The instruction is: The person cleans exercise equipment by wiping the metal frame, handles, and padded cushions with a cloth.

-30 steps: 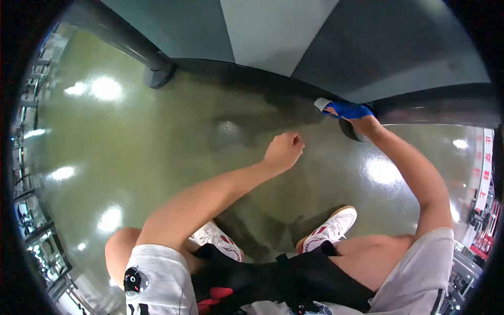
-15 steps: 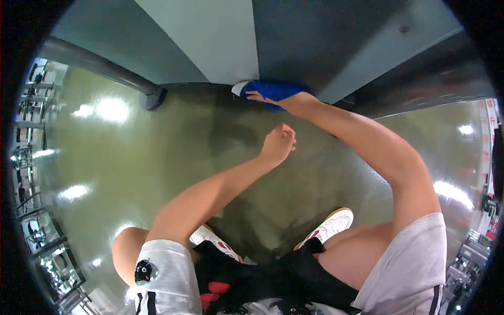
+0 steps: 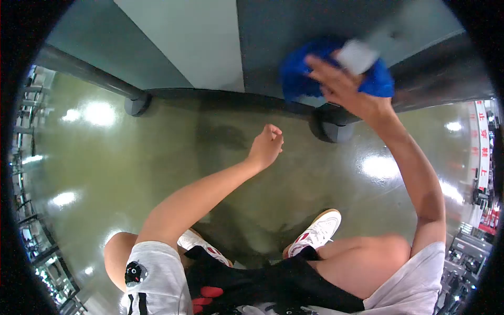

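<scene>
A blue cloth (image 3: pixel 302 71) with a white patch lies against the dark panel (image 3: pixel 273 42), near its lower edge. My right hand (image 3: pixel 346 86) is on the cloth with its fingers spread, a little blurred by motion, and the cloth shows on both sides of it. Over the floor in the middle hangs my left hand (image 3: pixel 266 145), its fingers curled in and touching nothing. No object shows in it.
The panelled surface spans the top, with a dark rail (image 3: pixel 84 76) and round feet (image 3: pixel 137 105) below it. Shiny green floor (image 3: pixel 173 152) lies beneath. My white shoes (image 3: pixel 317 231) are at the bottom. Red lettering (image 3: pixel 483 136) stands at the far right.
My right hand went left along the panel's bottom edge with the cloth, then back right and higher up the panel. My left hand stays curled and sits slightly further left.
</scene>
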Demonstrator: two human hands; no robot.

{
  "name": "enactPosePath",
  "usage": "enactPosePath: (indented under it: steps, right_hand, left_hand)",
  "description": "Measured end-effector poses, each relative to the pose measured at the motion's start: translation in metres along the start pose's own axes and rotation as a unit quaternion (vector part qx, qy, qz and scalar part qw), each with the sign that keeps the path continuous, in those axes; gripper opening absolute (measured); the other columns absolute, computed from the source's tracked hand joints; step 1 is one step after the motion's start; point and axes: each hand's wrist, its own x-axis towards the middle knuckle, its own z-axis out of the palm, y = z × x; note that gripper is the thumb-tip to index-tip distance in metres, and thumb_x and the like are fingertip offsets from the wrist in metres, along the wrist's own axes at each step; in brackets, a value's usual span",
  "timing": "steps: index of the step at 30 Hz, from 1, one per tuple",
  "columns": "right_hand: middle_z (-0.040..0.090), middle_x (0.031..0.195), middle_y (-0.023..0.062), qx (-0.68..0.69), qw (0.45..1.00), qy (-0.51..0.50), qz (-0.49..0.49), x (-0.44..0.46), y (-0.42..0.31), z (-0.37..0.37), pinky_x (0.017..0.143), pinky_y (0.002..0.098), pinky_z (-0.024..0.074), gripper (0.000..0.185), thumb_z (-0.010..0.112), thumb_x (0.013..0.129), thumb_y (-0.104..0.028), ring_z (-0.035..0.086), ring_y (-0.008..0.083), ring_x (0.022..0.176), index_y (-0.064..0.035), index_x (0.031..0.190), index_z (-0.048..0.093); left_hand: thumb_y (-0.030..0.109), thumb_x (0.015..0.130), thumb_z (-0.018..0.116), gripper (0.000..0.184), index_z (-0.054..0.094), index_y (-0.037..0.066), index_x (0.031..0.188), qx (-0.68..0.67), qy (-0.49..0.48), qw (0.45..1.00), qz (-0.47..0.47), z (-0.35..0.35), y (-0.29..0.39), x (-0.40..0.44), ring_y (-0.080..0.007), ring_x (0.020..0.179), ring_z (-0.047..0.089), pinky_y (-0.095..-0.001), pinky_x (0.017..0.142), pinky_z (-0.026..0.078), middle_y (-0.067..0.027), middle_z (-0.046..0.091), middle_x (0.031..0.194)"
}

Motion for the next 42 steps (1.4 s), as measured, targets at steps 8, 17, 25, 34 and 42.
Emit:
enactPosePath:
  steps: [8, 17, 25, 34, 42]
  right_hand:
    - [0.011, 0.153, 0.0189, -0.258, 0.616, 0.709, -0.227, 0.011, 0.034, -0.009, 0.105, 0.0666, 0.0065, 0.054, 0.054, 0.088, -0.039, 0.012, 0.0440, 0.139, -0.0185, 0.137, 0.046]
    - [0.048, 0.123, 0.0118, 0.263, 0.653, 0.660, -0.264, 0.070, 0.089, 0.080, 0.098, 0.0356, 0.0351, 0.045, 0.039, 0.098, -0.037, 0.044, 0.0221, 0.114, -0.0071, 0.131, 0.040]
    - [0.048, 0.105, 0.0028, 0.724, 0.652, 0.222, -0.028, 0.068, 0.116, 0.181, 0.082, 0.0296, 0.0447, 0.047, 0.037, 0.098, -0.048, 0.049, 0.0146, 0.093, -0.0081, 0.122, 0.044]
    - [0.051, 0.095, 0.0008, 0.658, 0.615, 0.424, -0.090, 0.004, 0.054, 0.193, 0.080, 0.0293, 0.0436, 0.025, 0.047, 0.095, -0.028, 0.049, 0.0122, 0.086, -0.0097, 0.112, 0.047]
    - [0.052, 0.123, 0.0160, 0.211, 0.778, 0.591, -0.041, 0.066, 0.104, 0.174, 0.104, 0.0369, 0.0324, 0.042, 0.054, 0.084, -0.004, 0.045, 0.0275, 0.119, -0.0021, 0.125, 0.046]
  left_hand:
    - [0.016, 0.096, 0.043, 0.018, 0.047, 0.006, 0.110, -0.067, 0.017, 0.997, -0.041, 0.010, 0.026, -0.006, -0.0140, 0.072, 0.062, -0.0257, 0.064, 0.046, -0.0084, 0.062, 0.091]
    - [0.012, 0.094, 0.043, 0.017, 0.047, 0.005, 0.109, -0.120, 0.030, 0.992, -0.017, 0.005, 0.028, -0.022, -0.0136, 0.074, 0.062, -0.0268, 0.060, 0.043, -0.0073, 0.062, 0.090]
    - [0.009, 0.093, 0.043, 0.019, 0.046, 0.002, 0.110, -0.034, -0.013, 0.999, -0.011, 0.036, 0.042, -0.025, -0.0161, 0.075, 0.062, -0.0292, 0.068, 0.049, -0.0104, 0.061, 0.090]
    - [0.005, 0.093, 0.042, 0.019, 0.045, 0.001, 0.111, -0.092, -0.021, 0.995, -0.036, 0.036, 0.019, -0.026, -0.0150, 0.076, 0.060, -0.0296, 0.069, 0.049, -0.0097, 0.060, 0.094]
    - [0.011, 0.097, 0.040, 0.018, 0.045, 0.001, 0.111, -0.027, -0.048, 0.998, -0.033, 0.030, 0.023, -0.031, -0.0159, 0.077, 0.060, -0.0294, 0.070, 0.048, -0.0105, 0.061, 0.091]
